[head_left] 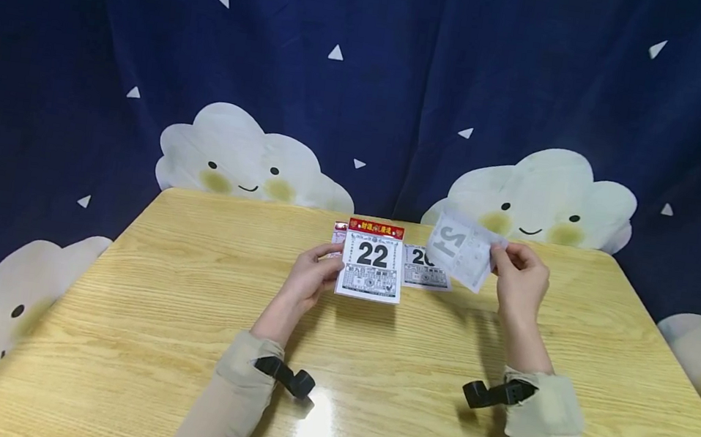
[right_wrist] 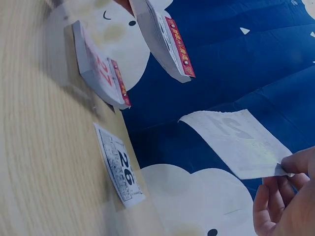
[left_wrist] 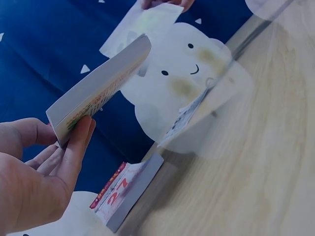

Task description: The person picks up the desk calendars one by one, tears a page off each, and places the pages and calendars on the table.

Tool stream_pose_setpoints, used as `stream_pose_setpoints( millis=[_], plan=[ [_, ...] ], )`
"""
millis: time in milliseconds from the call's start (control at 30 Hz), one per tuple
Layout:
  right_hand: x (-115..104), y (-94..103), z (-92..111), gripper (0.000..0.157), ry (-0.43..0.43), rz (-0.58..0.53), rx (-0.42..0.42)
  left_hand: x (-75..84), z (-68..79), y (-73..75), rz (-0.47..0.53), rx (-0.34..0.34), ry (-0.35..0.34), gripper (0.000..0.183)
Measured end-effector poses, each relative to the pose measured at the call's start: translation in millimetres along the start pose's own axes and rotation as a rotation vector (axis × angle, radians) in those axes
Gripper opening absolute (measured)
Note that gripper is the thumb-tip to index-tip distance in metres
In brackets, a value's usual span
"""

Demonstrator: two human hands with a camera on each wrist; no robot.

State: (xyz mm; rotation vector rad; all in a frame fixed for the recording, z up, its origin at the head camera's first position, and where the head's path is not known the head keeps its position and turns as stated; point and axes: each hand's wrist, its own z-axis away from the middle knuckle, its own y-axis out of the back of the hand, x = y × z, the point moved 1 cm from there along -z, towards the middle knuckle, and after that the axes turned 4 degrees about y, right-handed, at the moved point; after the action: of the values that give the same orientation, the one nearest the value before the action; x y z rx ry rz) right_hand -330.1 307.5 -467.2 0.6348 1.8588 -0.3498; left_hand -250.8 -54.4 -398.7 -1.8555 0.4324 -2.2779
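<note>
My left hand (head_left: 311, 276) grips a tear-off calendar (head_left: 371, 269) by its left edge, above the table. Its top page reads 22 under a red header strip. Off to the right, my right hand (head_left: 523, 280) pinches a loose calendar page (head_left: 462, 252) at one corner, held in the air. A mirrored 21 shows through this thin sheet, and it is apart from the calendar. Below, a second calendar pad (right_wrist: 101, 73) with a red 27 lies on the table, mostly hidden behind the held one in the head view. A loose page (right_wrist: 119, 164) reading 26 lies flat beside it.
The light wooden table (head_left: 174, 343) reaches back to a dark blue curtain (head_left: 372, 51) printed with clouds and small white triangles. Each wrist wears a black strap-mounted camera, the left camera (head_left: 302, 383) and the right camera (head_left: 475, 394). A bright glare lies on the front of the table.
</note>
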Motion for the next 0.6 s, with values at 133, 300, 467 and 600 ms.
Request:
stream_pose_setpoints(
  millis=[133,300,467,600],
  plan=[
    [-24,4.5,16,0.037,-0.006,0.053,-0.031,-1.3,3.5,6.9,-0.03,-0.004,0.021,0.043],
    [-107,8.6,57,0.031,-0.017,0.162,-0.082,-1.8,8.0,16.1,-0.067,-0.01,0.045,0.042],
    [-156,8.7,83,0.032,0.059,0.358,-0.123,-2.3,11.0,23.4,-0.077,-0.03,0.063,0.042],
    [-157,9.2,85,0.026,0.14,0.445,-0.14,-3.8,13.3,27.0,-0.087,-0.049,0.08,0.042]
  ],
)
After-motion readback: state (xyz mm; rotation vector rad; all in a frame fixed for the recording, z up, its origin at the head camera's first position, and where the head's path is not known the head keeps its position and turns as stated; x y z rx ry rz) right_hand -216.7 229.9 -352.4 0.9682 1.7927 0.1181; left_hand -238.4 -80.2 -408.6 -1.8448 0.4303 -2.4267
